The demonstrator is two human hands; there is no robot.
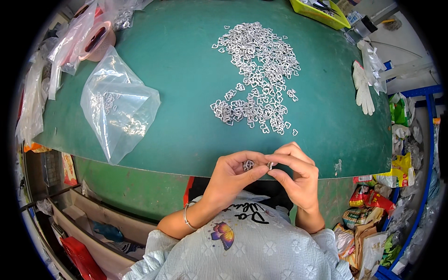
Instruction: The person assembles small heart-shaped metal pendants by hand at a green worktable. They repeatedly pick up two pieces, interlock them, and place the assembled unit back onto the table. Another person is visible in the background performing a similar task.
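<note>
Over the near edge of the green worktop [186, 74], my left hand [231, 175] curled its grip around grey metal bits [248, 164]; it and my right hand [301, 175] pinched a tiny piece [270, 165]. Smooth surface stretched between the heart-shaped pieces [261, 53] and a clear plastic bag [119, 84].

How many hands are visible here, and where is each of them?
2: the left hand, curled around small silvery pieces, and the right hand, meeting it at another small item. Both are at the near edge of the green table; no other hand shows.
</note>
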